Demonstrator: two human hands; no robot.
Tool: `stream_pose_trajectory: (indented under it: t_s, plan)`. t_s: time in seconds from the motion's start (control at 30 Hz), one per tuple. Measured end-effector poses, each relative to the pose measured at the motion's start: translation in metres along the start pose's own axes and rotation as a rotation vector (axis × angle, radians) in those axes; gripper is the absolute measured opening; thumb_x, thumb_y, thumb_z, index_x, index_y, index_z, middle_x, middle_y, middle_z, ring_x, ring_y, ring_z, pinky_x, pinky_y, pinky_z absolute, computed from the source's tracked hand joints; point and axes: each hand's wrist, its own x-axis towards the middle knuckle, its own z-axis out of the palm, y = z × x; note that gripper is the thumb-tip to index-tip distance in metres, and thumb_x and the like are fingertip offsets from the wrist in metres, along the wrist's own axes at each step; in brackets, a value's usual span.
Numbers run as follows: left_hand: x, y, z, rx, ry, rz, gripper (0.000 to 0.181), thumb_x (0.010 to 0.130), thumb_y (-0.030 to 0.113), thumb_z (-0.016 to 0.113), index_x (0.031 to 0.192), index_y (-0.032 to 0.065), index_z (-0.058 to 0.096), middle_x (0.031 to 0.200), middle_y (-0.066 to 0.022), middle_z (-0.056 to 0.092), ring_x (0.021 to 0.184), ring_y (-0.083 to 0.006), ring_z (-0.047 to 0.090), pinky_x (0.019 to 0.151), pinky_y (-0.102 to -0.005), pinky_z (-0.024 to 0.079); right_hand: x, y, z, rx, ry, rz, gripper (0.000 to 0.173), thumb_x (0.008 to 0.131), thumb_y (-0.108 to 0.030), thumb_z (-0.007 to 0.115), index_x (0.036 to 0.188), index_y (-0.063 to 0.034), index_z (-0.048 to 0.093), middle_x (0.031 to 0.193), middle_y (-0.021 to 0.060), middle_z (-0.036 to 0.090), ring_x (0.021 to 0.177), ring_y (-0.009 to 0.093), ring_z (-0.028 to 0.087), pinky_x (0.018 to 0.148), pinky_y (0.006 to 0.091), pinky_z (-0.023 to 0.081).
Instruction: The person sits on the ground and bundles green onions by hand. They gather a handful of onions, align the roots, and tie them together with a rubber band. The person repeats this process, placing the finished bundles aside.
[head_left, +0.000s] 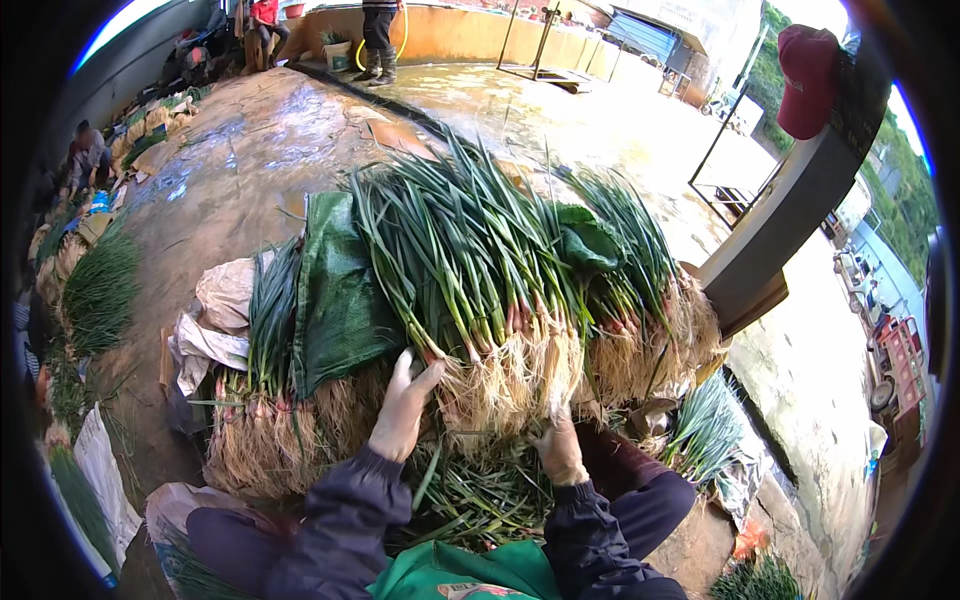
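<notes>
A broad row of green garlic plants (465, 255), leaves away from me and pale roots towards me, lies before me. My left hand (405, 409), in a pale glove, has its thumb and fingers apart at the left edge of the roots, touching a stem base. My right hand (561, 448), also gloved, is at the lower right of the same roots; its fingertips are partly hidden among them. A green woven sack (341, 292) lies left of the row, a folded green sack (589, 238) to its right. More garlic plants stand at the left (259, 420) and right (637, 330).
Loose cut leaves (480, 491) lie between my knees. A leaning post (780, 217) with a red cap (806, 82) rises at the right. Metal frames (544, 71) stand on the wet floor. One person (379, 37) in boots stands behind; others sit at the upper left.
</notes>
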Motion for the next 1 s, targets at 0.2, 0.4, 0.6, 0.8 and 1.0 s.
stream_pose_trajectory:
  t_s: [0.2, 0.4, 0.6, 0.8, 1.0]
  plan:
    - [0.017, 0.03, 0.017, -0.35, -0.278, 0.035, 0.039, 0.086, -0.001, 0.055, 0.121, 0.0025, 0.04, 0.089, -0.0069, 0.058, 0.067, -0.0147, 0.059, 0.059, -0.0295, 0.053, -0.009, -0.105, 0.063, -0.127, -0.158, -0.253, 0.044, 0.083, -0.016, 0.062, 0.123, -0.0009, 0.052, 0.115, 0.0079, 0.06, 0.097, 0.021, 0.056, 0.087, 0.0336, 0.044]
    - [0.01, -0.033, -0.073, -0.342, -0.104, -0.096, 0.024, 0.09, 0.001, 0.049, 0.114, 0.0013, 0.05, 0.102, -0.0093, 0.061, 0.082, -0.0229, 0.063, 0.072, -0.0318, 0.054, 0.067, -0.098, 0.012, -1.042, 0.183, -0.374, 0.06, 0.087, -0.016, 0.057, 0.134, 0.009, 0.029, 0.124, 0.0271, 0.048, 0.111, 0.031, 0.05, 0.095, 0.0382, 0.041]
    - [-0.035, -0.053, -0.086, -0.166, 0.004, -0.15, 0.025, 0.086, 0.002, 0.058, 0.111, 0.0036, 0.058, 0.084, 0.0001, 0.061, 0.066, -0.007, 0.054, 0.061, -0.0193, 0.045, -0.036, -0.018, 0.016, -1.018, 0.002, -1.108, 0.049, 0.089, -0.015, 0.057, 0.132, 0.0014, 0.039, 0.129, 0.0208, 0.046, 0.122, 0.028, 0.043, 0.103, 0.0382, 0.035]
    - [-0.104, -0.077, -0.087, -0.191, -0.074, -0.144, 0.027, 0.084, 0.001, 0.062, 0.111, 0.0018, 0.057, 0.089, -0.0022, 0.062, 0.075, -0.0112, 0.059, 0.07, -0.0247, 0.049, -0.083, 0.068, 0.054, -0.6, -0.581, -0.033, 0.035, 0.086, -0.017, 0.064, 0.115, 0.0013, 0.054, 0.101, 0.0099, 0.063, 0.086, 0.015, 0.06, 0.074, 0.0251, 0.048]
    - [-0.139, -0.082, -0.126, -0.514, -0.213, -0.363, 0.03, 0.084, 0.006, 0.062, 0.112, 0.0015, 0.055, 0.095, -0.0072, 0.062, 0.086, -0.0203, 0.062, 0.08, -0.0326, 0.05, -0.068, 0.066, 0.044, -0.195, -0.33, 0.452, 0.029, 0.087, -0.012, 0.062, 0.112, 0.0013, 0.053, 0.09, 0.0046, 0.064, 0.076, 0.013, 0.061, 0.071, 0.0241, 0.049]
